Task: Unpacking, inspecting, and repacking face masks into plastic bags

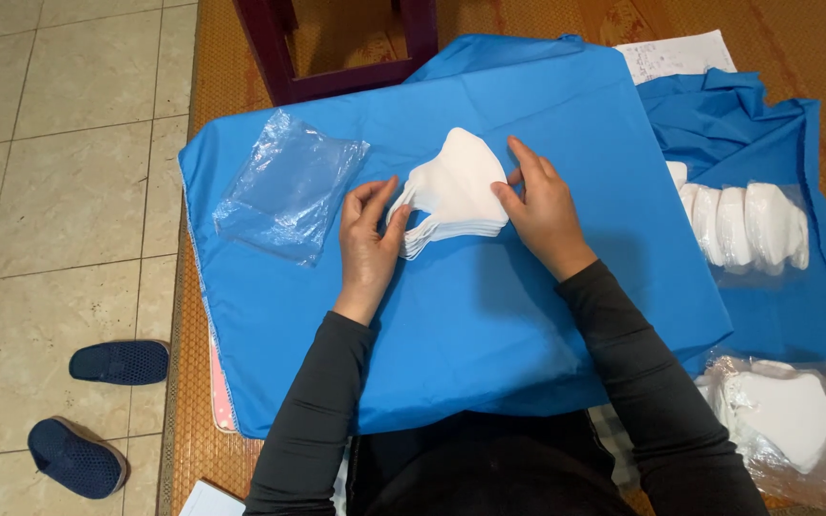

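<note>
Head view, nearest first: two dark-sleeved arms reach forward over a blue cloth (489,315) spread on the surface. The left hand (367,239) is partly curled, its fingertips pressed against the left edge of a small stack of white masks (456,191). The right hand (542,215) meets the stack from the other side, thumb and forefinger pinching its right edge. So both hands grip the stack between them, squaring the layers; it lies near the middle of the cloth.

Just left of the stack, apart from it, lies an empty clear plastic bag (289,186), flat and crumpled. To the right, lower down, a bagged pack of masks (781,411) sits at the cloth's edge, and further up a row of white masks (743,225) in clear wrap rests on more blue fabric.

As a judgement, the work looks midway: some packs seem finished at the right, the stack in hand is gathered but not bagged, and the empty bag waits beside it.

On the tiled floor at the left lie two dark blue slippers (97,401). Farthest off stand a dark stool leg (274,48) and a white paper sheet (676,53)
</note>
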